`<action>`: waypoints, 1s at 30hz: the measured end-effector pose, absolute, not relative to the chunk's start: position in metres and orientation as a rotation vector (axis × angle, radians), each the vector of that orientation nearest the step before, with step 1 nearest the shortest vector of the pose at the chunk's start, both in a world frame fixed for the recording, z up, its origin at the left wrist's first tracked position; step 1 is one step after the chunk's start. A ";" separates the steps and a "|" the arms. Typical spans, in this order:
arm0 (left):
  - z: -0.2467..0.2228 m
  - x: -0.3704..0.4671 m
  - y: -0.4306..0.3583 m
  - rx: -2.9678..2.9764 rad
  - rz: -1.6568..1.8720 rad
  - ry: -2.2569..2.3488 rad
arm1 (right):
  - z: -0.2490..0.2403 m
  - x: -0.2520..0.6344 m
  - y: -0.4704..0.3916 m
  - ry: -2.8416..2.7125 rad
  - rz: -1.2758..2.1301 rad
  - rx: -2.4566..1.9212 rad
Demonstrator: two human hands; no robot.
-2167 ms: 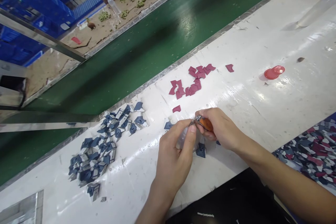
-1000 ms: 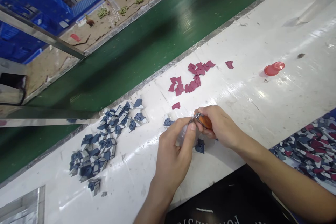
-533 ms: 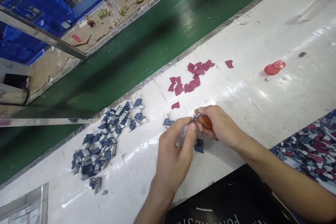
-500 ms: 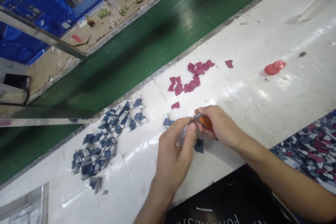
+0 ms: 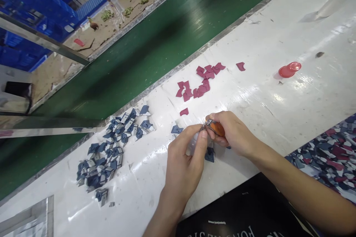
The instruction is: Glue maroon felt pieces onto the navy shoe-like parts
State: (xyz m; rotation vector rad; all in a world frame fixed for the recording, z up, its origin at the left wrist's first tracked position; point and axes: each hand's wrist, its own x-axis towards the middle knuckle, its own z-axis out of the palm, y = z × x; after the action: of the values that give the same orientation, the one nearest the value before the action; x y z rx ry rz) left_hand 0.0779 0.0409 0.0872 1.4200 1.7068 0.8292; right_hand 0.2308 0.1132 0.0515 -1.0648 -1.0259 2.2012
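Note:
My right hand [image 5: 235,131] is wrapped round a small pair of orange-handled pliers [image 5: 218,129], its metal jaws pointing left. Thumb and forefinger of my left hand [image 5: 183,157] pinch together right at the jaws; what lies between them is too small and covered to make out. The two hands meet just above the white table [image 5: 155,200]. Beside my left hand lies one blue-grey plastic piece [image 5: 177,129], and another blue-grey piece [image 5: 210,154] shows partly beneath the hands.
Left on the table is a heap of blue-grey and white pieces [image 5: 114,152]. Flat maroon pieces [image 5: 204,87] lie beyond my hands, with a red plastic object [image 5: 289,69] farther right. Mixed pieces [image 5: 330,159] fill the right edge. A green conveyor belt [image 5: 155,48] runs behind.
The view has shifted slightly, so the table things sit a little farther left. My hands keep the same pinch and grip at the plier jaws.

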 end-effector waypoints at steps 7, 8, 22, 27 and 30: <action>0.087 0.078 0.042 1.415 0.823 1.709 | 0.050 0.231 0.113 -1.005 2.217 -1.033; 0.087 0.078 0.042 1.416 0.823 1.713 | 0.049 0.231 0.113 -1.006 2.216 -1.034; 0.086 0.078 0.040 1.413 0.814 1.732 | 0.049 0.229 0.113 -0.974 2.225 -1.039; 0.086 0.078 0.039 1.403 0.814 1.723 | 0.049 0.229 0.113 -0.970 2.226 -1.043; 0.087 0.077 0.039 1.403 0.817 1.717 | 0.049 0.229 0.112 -0.993 2.222 -1.036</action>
State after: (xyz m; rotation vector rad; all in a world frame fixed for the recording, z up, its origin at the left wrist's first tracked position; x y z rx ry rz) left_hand 0.0773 0.0386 0.0869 1.4028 1.7172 0.8175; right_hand 0.2293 0.1121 0.0489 -1.0363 -0.9930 2.2219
